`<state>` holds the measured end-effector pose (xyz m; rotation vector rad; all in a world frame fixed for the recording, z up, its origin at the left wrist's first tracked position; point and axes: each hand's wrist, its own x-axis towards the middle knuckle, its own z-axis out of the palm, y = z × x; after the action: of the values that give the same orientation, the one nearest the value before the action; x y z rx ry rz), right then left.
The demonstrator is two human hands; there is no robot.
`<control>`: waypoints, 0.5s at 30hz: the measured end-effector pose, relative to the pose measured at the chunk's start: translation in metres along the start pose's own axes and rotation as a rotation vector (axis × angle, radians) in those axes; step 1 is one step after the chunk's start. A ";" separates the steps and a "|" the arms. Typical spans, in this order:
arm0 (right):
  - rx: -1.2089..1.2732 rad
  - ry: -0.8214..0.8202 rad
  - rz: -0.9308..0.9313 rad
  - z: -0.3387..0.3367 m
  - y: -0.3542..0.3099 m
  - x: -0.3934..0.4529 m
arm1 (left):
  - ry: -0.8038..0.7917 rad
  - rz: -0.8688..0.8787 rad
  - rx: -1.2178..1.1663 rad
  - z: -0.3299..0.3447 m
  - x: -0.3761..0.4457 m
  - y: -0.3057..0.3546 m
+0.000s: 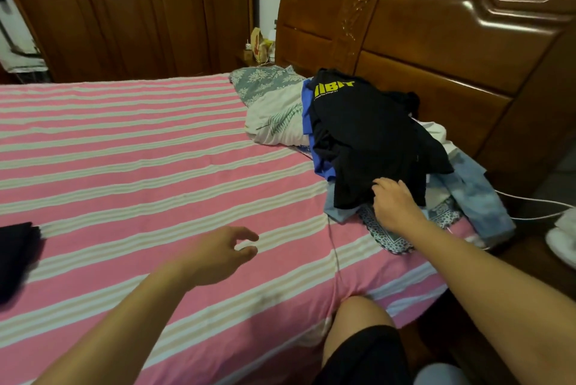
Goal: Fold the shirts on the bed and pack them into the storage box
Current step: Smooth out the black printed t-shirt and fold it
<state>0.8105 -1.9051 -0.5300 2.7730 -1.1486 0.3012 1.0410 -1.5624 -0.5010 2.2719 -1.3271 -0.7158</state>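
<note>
My right hand (395,204) pinches the hem of the black shirt (371,138) topping the clothes pile (467,188) by the headboard (436,41). My left hand (218,255) hovers over the striped sheet (140,150), fingers loosely curled, holding nothing. Blue shirt (311,141) sits under the black one, pillow (274,110) just beside. Dark folded cloth (17,256) at left edge. Thin cable (335,256) crosses the sheet near my knee (358,319).

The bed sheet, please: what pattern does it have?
Pink with pale stripes, head view.

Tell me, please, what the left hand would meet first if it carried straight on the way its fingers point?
Probably the bare pink striped bedsheet; the left hand points toward the clothes pile, though depth is unclear.
</note>
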 end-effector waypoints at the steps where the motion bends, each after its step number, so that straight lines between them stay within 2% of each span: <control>1: 0.168 0.099 0.040 -0.011 -0.002 0.005 | 0.011 0.027 -0.003 0.002 0.002 0.003; 3: 0.478 0.264 0.099 -0.041 -0.017 0.012 | 0.092 0.104 -0.054 0.007 0.006 0.019; 6: 0.721 0.394 -0.092 -0.096 -0.060 0.003 | 0.252 0.217 -0.230 0.015 0.019 0.052; 8: 0.872 0.388 -0.273 -0.127 -0.098 -0.019 | 0.255 0.294 -0.316 0.019 0.024 0.079; 10: 1.039 0.322 -0.356 -0.144 -0.129 -0.049 | 0.315 0.390 -0.411 0.023 0.024 0.098; 12: 1.161 0.246 -0.332 -0.143 -0.146 -0.076 | 0.481 0.429 -0.504 0.021 0.013 0.099; 15: 1.234 0.204 -0.086 -0.109 -0.158 -0.101 | 0.714 0.309 -0.393 0.014 -0.008 0.060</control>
<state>0.8379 -1.7043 -0.4530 3.5377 -0.9348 1.7355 0.9891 -1.5846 -0.4756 1.7020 -1.0292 -0.0257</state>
